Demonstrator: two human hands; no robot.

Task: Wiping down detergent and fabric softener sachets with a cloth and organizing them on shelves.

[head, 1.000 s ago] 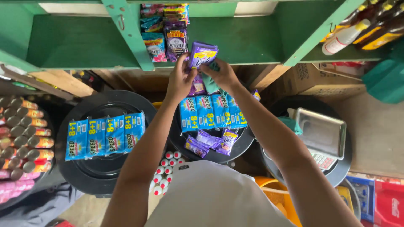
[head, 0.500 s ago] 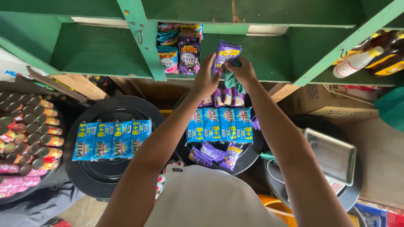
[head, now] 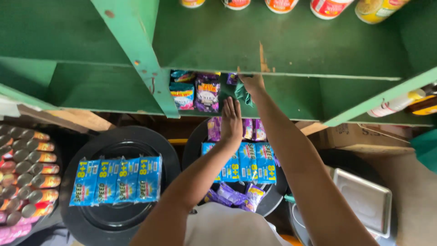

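My right hand (head: 252, 84) reaches up into the green shelf (head: 291, 54). Its fingers are partly hidden behind the shelf board, closed on a purple packet (head: 232, 78) of which only a corner shows. A green cloth (head: 241, 94) hangs under the same hand. My left hand (head: 231, 121) is lower, flat and open with fingers together, holding nothing. It hovers over the middle black tub (head: 193, 146), above purple sachets (head: 254, 130) and blue packets (head: 249, 161). Two snack packets (head: 195, 93) stand in the shelf just left of my right hand.
A second black tub (head: 114, 141) at the left holds a row of blue packets (head: 116, 180). Several cans (head: 27, 171) lie at the far left. A metal tray (head: 364, 200), a cardboard box (head: 364, 134) and bottles (head: 396, 104) are on the right. Jars (head: 327, 7) stand above.
The view has tilted up and closer to the shelf. My right hand has carried the purple packet up into the shelf compartment. My left hand has let go of it and dropped lower.
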